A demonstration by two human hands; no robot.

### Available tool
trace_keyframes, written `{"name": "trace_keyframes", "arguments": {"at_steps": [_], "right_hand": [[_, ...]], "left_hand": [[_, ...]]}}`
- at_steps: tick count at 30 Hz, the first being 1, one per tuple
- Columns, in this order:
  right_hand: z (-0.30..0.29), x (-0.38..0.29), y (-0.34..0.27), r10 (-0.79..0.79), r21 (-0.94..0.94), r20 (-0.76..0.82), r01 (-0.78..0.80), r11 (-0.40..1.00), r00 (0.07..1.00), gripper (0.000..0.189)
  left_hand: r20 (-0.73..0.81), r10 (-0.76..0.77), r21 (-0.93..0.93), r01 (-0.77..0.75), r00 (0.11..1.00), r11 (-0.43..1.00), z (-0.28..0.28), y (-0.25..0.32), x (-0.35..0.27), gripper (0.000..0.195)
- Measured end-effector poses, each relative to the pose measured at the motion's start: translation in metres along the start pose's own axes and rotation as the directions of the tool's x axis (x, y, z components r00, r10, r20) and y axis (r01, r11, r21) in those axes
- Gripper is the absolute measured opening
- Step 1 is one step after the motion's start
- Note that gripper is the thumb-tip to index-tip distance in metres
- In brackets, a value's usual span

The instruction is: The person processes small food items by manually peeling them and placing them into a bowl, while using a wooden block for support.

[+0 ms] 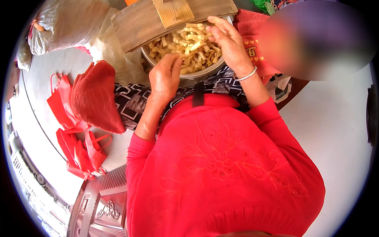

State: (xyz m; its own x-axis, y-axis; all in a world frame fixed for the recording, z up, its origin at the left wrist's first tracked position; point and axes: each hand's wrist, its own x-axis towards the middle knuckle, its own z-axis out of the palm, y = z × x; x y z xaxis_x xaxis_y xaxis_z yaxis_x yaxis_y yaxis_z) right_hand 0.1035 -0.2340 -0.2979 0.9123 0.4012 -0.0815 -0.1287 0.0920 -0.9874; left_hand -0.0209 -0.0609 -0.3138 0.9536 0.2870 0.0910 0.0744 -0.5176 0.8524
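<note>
A round metal basin (192, 74) at my lap is heaped with knotted pale-yellow strips (195, 41), likely food. Over the near left side of the pile is my left hand (165, 77), thumb and fingertips brought together at the knots. Whether a strip is pinched there is hidden. My right hand (231, 44), with a silvery bangle at the wrist, hovers at the basin's right rim. Its fingers are bent and apart, with nothing visible in them. A wooden board (139, 29) lies across the basin's far side, with a lighter wood block (174, 13) on top.
Full plastic bags (71, 23) stand at the upper left. A folded red towel (94, 97) rests over my left knee, and red cloth (245, 26) lies right of the basin. Red bags (80, 148) are on the floor by a brown panelled door (106, 207). The upper right is blurred.
</note>
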Motion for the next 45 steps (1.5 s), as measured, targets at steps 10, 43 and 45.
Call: {"name": "trace_keyframes", "arguments": {"at_steps": [10, 43, 45], "right_hand": [[-0.017, 0.014, -0.035, 0.267, -0.683, 0.523, 0.209, 0.7, 0.81, 0.029], [0.013, 0.089, -0.026, 0.138, -0.311, 0.251, -0.056, 0.949, 0.958, 0.015], [0.018, 0.091, -0.027, 0.098, -0.371, 0.23, -0.006, 0.929, 0.968, 0.014]], "left_hand": [[0.092, 0.159, 0.062, -0.165, 0.983, 0.984, -0.01, 0.012, 0.032, 0.012], [0.281, -0.207, -0.369, 0.305, 0.937, 0.878, -0.039, -0.006, 0.12, 0.016], [0.223, -0.181, -0.362, 0.254, 0.958, 0.897, -0.036, -0.011, 0.126, 0.014]]}}
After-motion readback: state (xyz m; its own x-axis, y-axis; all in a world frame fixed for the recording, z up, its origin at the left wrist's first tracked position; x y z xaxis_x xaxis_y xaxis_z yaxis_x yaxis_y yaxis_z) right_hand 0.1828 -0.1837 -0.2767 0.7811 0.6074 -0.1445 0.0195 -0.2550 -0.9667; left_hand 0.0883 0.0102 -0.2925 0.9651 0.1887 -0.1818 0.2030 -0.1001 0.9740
